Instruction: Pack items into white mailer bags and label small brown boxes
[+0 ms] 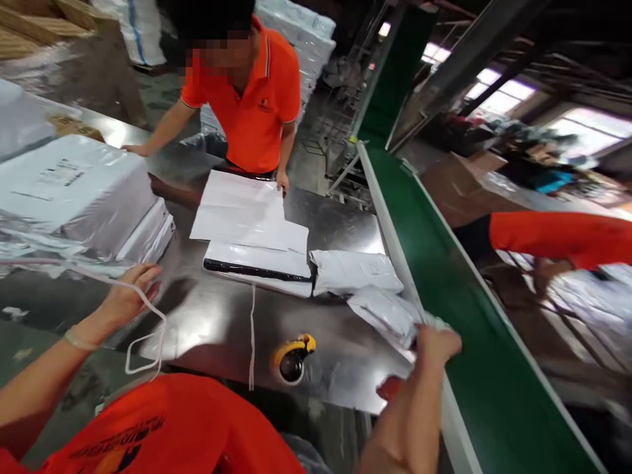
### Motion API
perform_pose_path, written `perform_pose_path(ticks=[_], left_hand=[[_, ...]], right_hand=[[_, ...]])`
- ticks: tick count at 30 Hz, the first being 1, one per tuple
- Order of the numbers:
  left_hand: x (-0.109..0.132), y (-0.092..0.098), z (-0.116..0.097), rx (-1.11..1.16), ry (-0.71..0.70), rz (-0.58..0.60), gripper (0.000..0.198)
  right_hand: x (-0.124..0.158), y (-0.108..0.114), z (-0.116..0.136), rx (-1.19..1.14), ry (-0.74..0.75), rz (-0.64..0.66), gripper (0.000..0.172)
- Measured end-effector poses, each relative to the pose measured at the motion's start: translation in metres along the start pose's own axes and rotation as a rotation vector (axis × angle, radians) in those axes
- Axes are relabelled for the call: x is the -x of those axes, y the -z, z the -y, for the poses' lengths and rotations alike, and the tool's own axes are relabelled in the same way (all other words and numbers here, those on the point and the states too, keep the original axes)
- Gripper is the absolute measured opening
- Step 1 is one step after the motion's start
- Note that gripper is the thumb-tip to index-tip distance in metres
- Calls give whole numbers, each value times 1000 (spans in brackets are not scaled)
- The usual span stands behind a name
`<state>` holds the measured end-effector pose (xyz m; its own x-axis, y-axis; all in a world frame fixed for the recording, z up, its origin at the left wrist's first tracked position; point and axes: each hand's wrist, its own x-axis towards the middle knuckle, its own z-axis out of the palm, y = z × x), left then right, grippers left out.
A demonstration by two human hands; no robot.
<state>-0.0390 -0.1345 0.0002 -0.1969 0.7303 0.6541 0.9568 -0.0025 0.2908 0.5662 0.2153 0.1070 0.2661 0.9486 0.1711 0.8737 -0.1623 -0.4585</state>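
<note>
Two bare hands reach over a metal table, belonging to a person in an orange shirt. The right hand has its grip closed on the near end of a crumpled white packet, which lies at the table's right edge beside a green conveyor belt. Just beyond it lies another white package, next to a pile of flat white bags. The left hand, fingers bent, is near wrapped white bundles; a white strap runs across it, and I cannot tell whether that grip holds it. Near the table's front edge sits a yellow tape dispenser. Opposite, a co-worker in orange has one hand at the flat bags.
</note>
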Motion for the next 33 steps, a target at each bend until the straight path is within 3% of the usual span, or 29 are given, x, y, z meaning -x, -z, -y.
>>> perform_pose_path(ticks=[3, 5, 7, 9, 11, 14, 16, 17, 19, 21, 23, 25, 27, 28, 30, 33], left_hand=[[-29, -15, -7, 49, -95, 33, 20], [-54, -20, -18, 108, -208, 32, 29], [-79, -20, -36, 211, -341, 26, 46], [-101, -19, -62, 340, -461, 45, 67], [-117, -21, -93, 448, -535, 114, 93], [-126, -29, -136, 536, -563, 363, 135], [-123, -33, -150, 540, -517, 595, 142], [-120, -34, -150, 530, -460, 686, 134], [-114, -29, -136, 511, -279, 754, 102], [-108, -19, -108, 528, -92, 681, 68], [-105, -8, -76, 574, 52, 545, 44], [-100, 0, -49, 625, 191, 385, 37], [-93, 0, -33, 686, 312, 242, 38], [-88, -3, -30, 726, 353, 191, 40], [-77, -12, -29, 802, 398, 163, 45], [-57, -27, -35, 858, 381, 344, 52]], right_hand=[[-1, 68, 17, -144, 41, 110, 40], [17, 108, 41, -245, 170, 324, 28], [47, 136, 71, -277, 263, 467, 25], [82, 145, 106, -277, 333, 597, 25], [120, 132, 141, -244, 451, 752, 26], [175, 77, 197, -182, 721, 968, 14], [202, 34, 233, -229, 914, 1039, 8], [212, 16, 250, -262, 988, 1042, 8], [222, -7, 275, -327, 1057, 988, 12], [223, -9, 284, -411, 1065, 803, 22], [221, 0, 274, -511, 1016, 484, 31], [226, 5, 252, -601, 904, 93, 36], [247, -6, 226, -641, 766, -264, 45], [264, -18, 214, -635, 714, -371, 47], [302, -56, 197, -577, 722, -399, 45], [348, -119, 197, -460, 731, -90, 65]])
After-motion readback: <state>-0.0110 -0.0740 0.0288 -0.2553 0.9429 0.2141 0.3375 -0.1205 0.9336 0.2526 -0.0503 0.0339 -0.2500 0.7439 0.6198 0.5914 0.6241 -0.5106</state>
